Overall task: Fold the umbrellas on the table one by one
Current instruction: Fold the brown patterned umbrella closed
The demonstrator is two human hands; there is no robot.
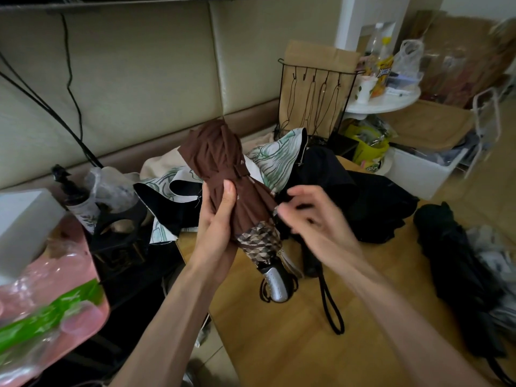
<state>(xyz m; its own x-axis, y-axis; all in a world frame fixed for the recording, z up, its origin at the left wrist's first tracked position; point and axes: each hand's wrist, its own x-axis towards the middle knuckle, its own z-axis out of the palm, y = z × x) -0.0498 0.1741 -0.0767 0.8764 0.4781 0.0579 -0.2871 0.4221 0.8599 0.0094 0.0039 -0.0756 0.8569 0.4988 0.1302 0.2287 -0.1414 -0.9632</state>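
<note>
A brown umbrella [223, 169] with a checked hem and a silver handle [276, 286] is rolled up and held above the wooden table [293, 344]. My left hand [217, 227] grips its middle, thumb up along the cloth. My right hand [312, 219] hovers just right of it, blurred, fingers loosely curled near the strap end, holding nothing that I can make out. On the table lie a white umbrella with green print [276, 160], a loose black umbrella [363, 196] with a black handle and wrist loop [329, 305], and a bundled black umbrella [458, 269] at the right.
A pink plastic bag [53, 303] and a white box [25, 224] fill the left. A padded bench back [139, 79] runs behind. A black wire rack [315, 101], a white round table [385, 101] with bottles, and white bins [424, 169] stand at the right.
</note>
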